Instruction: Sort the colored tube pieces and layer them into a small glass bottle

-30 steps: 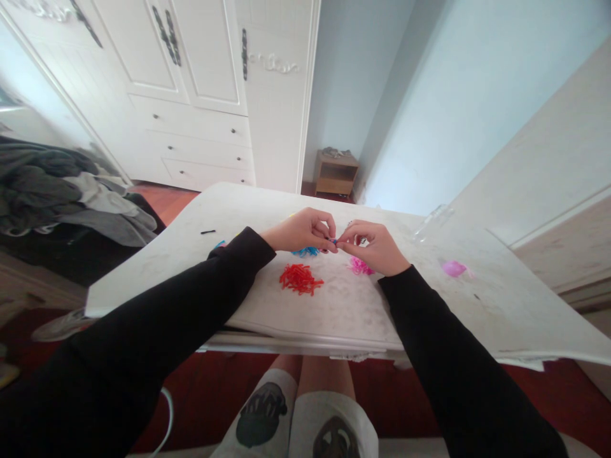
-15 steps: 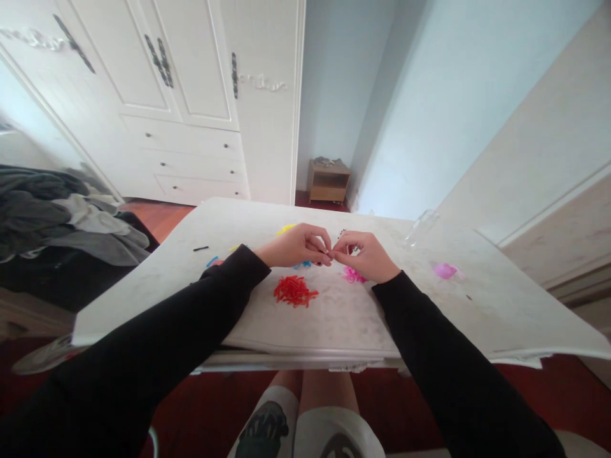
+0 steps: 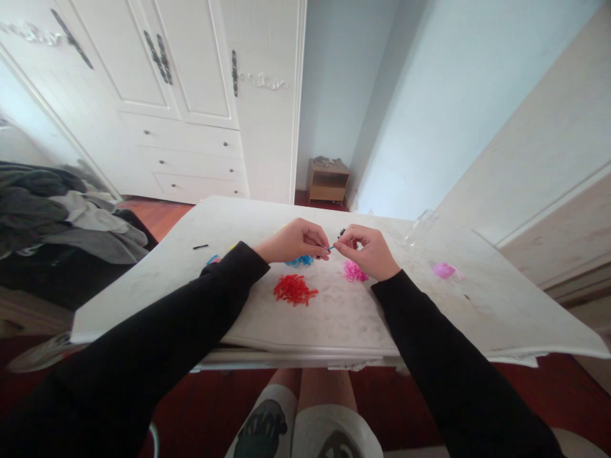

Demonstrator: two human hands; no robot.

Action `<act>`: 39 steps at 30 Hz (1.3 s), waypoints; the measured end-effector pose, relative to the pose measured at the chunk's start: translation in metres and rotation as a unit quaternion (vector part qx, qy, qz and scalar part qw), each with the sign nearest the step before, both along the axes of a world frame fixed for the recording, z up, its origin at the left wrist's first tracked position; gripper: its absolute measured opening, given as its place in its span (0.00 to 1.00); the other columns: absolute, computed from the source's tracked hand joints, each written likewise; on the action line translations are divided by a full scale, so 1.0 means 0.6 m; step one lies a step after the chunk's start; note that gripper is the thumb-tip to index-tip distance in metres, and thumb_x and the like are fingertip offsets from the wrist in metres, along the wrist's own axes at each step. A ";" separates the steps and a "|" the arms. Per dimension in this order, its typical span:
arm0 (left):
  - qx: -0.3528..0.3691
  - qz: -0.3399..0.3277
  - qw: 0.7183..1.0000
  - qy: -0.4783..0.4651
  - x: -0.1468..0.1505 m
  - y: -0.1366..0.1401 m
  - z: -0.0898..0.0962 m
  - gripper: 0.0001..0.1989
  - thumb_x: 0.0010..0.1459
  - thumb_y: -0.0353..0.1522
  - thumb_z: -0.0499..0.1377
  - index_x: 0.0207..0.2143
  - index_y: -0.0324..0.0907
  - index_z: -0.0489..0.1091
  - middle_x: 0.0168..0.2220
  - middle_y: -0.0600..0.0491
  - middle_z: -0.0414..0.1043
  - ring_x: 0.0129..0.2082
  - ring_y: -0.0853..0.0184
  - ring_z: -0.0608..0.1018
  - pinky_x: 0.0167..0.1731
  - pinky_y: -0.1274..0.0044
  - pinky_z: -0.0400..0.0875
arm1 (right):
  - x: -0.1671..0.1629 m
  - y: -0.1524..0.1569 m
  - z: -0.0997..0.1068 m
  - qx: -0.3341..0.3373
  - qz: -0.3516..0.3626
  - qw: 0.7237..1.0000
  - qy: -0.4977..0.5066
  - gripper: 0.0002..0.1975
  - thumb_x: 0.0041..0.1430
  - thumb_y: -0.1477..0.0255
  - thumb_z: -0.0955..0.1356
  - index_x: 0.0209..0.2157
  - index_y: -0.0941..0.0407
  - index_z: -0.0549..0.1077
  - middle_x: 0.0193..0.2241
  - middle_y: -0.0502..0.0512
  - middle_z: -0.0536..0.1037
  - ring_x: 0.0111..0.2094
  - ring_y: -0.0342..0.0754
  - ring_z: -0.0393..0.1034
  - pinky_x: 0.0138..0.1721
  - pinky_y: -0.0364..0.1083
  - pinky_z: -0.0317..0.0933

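A thin blue rubber band point(image 3: 331, 248) stretches across the small gap between my hands. My left hand point(image 3: 296, 242) pinches one end of it, the fingers curled together above a pile of blue rubber bands point(image 3: 300, 261). At the other end, the thumb and fingertips of my right hand point(image 3: 366, 251) are closed on it. Nearer to me lies a heap of red rubber bands point(image 3: 294, 290). Below my right hand is a pink pile point(image 3: 355, 271), and a black pile point(image 3: 342, 233) shows partly behind that hand.
The white table point(image 3: 334, 324) also bears a clear glass container point(image 3: 422, 228) lying at the back right, a purple-pink bundle point(image 3: 445, 271) on the right and a short black strip point(image 3: 200, 247) on the left. A wardrobe point(image 3: 191, 140) stands beyond the table.
My hands have drawn slightly apart, and the blue rubber band now shows between the fingertips. More of the blue pile is visible under my left hand.
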State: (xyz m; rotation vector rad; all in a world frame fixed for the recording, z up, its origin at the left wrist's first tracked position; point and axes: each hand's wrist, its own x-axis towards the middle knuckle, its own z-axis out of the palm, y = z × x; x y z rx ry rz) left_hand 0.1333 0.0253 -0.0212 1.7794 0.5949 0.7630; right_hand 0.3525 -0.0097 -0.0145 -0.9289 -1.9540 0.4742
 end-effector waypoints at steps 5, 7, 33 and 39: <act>0.019 0.003 1.000 0.010 -0.012 0.009 0.006 0.11 0.52 0.34 0.71 0.32 0.35 0.76 0.28 0.46 0.82 0.31 0.63 0.86 0.30 0.78 0.79 | 0.003 0.006 -0.005 -0.010 -0.012 1.000 -0.002 0.12 0.58 0.63 0.74 0.26 0.56 0.78 0.23 0.51 0.74 0.24 0.43 0.61 0.27 0.45 0.55; 0.039 0.012 0.999 0.032 -0.029 0.020 0.010 0.09 0.52 0.32 0.71 0.30 0.35 0.77 0.27 0.48 0.81 0.29 0.64 0.85 0.30 0.79 0.79 | 0.005 0.008 -0.007 -0.022 -0.022 1.000 -0.001 0.12 0.59 0.61 0.74 0.29 0.56 0.79 0.25 0.51 0.75 0.25 0.43 0.62 0.28 0.45 0.56; 0.048 0.018 0.997 0.058 -0.064 0.036 0.018 0.13 0.50 0.35 0.73 0.35 0.36 0.80 0.33 0.45 0.84 0.34 0.61 0.86 0.35 0.76 0.81 | 0.006 0.006 -0.003 -0.021 -0.018 0.998 -0.059 0.11 0.61 0.67 0.70 0.27 0.57 0.76 0.24 0.50 0.75 0.26 0.43 0.64 0.29 0.45 0.56; 0.000 -0.024 0.999 0.028 -0.026 0.009 0.011 0.20 0.50 0.37 0.74 0.42 0.38 0.72 0.33 0.44 0.84 0.32 0.61 0.86 0.32 0.75 0.80 | 0.004 0.002 -0.004 -0.036 0.040 0.997 -0.052 0.07 0.58 0.67 0.74 0.33 0.57 0.81 0.27 0.51 0.77 0.27 0.43 0.67 0.29 0.45 0.59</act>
